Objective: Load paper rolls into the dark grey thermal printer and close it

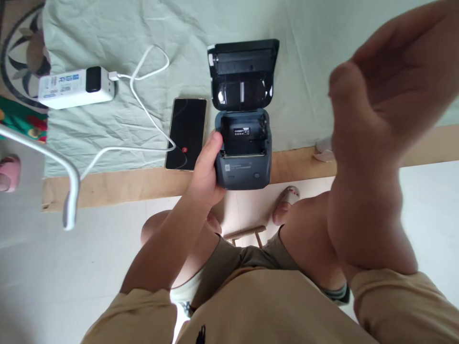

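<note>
Label printer (pixel 243 157) lid open, left hand (pixel 206 174) gripping, labels too small to read

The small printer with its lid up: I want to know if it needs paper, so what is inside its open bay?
The printer bay shows dark walls and a small label, with no paper roll visible. The left hand covers its left side.

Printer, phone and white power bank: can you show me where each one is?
printer (pixel 243 167): head view, on its dark front face below the open lid.
phone (pixel 187 131): head view, middle of its black screen.
power bank (pixel 68 87): head view, on its white labelled side.
</note>
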Motion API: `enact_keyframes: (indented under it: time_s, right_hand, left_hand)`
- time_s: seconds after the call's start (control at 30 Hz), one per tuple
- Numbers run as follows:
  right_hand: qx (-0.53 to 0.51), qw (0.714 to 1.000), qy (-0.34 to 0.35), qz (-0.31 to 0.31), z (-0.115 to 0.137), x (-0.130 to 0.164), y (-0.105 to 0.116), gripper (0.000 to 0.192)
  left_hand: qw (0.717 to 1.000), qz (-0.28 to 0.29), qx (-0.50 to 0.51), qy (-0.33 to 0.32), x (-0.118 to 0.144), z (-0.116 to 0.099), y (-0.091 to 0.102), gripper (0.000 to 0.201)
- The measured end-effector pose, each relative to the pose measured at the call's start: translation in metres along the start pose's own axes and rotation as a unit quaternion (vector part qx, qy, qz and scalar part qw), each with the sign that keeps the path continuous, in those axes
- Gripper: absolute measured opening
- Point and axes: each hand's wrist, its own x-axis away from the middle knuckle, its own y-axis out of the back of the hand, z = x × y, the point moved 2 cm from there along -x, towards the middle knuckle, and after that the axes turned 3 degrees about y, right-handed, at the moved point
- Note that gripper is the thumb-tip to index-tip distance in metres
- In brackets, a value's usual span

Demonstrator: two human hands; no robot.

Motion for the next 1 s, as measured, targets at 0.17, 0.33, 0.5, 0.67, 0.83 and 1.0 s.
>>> enact_keyframes:
  time_s: [0.17, 0.33, 0.5, 0.67, 0.83, 1.0]
  right_hand:
    - [0.152, 0.988, -0.006, -0.021, -0.03, 0.001, 0.048, 0.006]
    - [0.326, 0.922, -0.108, 0.181, -0.043, 0.022, 0.073, 0.024]
    - [0.394, 0.841, -0.18, 0.324, -0.047, 0.041, 0.071, 0.039]
    - [0.363, 0.851, -0.169, 0.341, -0.054, 0.045, 0.064, 0.029]
    - [0.168, 0.917, -0.229, 0.28, -0.056, 0.043, 0.06, 0.05]
    - [-0.197, 0.887, -0.387, 0.156, -0.045, 0.037, 0.039, 0.057]
  left_hand:
    - [0.999, -0.003, 0.046, -0.006, -0.001, -0.001, -0.002, 0.04]
    - [0.998, 0.008, 0.063, 0.002, -0.002, -0.002, -0.005, 0.041]
    - [0.998, -0.01, 0.061, -0.006, -0.006, 0.0, -0.008, 0.041]
    - [0.998, 0.005, 0.041, -0.036, -0.007, 0.002, -0.011, 0.04]
    - [0.999, -0.012, 0.029, -0.036, -0.006, 0.003, -0.009, 0.037]
    - [0.999, -0.025, -0.02, -0.019, -0.006, 0.003, -0.008, 0.039]
